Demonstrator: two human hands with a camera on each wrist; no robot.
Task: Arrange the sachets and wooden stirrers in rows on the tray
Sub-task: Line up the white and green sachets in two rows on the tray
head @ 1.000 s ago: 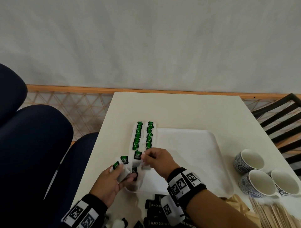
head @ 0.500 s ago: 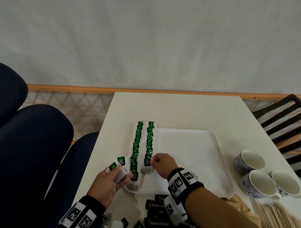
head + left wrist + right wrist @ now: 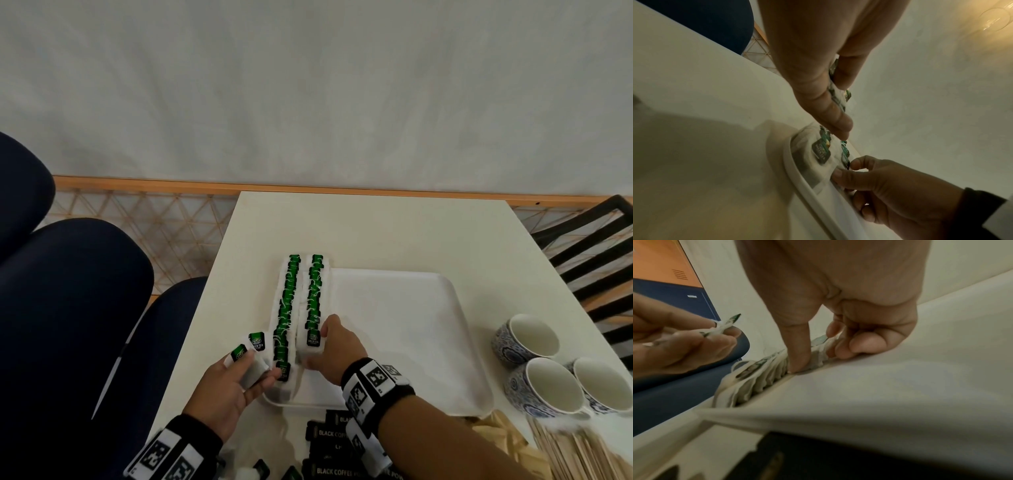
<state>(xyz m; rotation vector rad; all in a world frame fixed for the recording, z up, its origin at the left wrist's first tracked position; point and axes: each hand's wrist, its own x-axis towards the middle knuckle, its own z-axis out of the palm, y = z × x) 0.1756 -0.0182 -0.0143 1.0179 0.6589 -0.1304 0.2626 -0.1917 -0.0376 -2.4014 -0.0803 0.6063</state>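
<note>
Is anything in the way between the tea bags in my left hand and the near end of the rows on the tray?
Only the right hand, which pinches the front bag of the right row. The left row's near end lies open beside the held tea bags.

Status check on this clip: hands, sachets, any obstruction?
Left hand holds spare green tea sachets. Right hand pinches nearest sachet of the right row on the tray. No obstruction seen.
</note>
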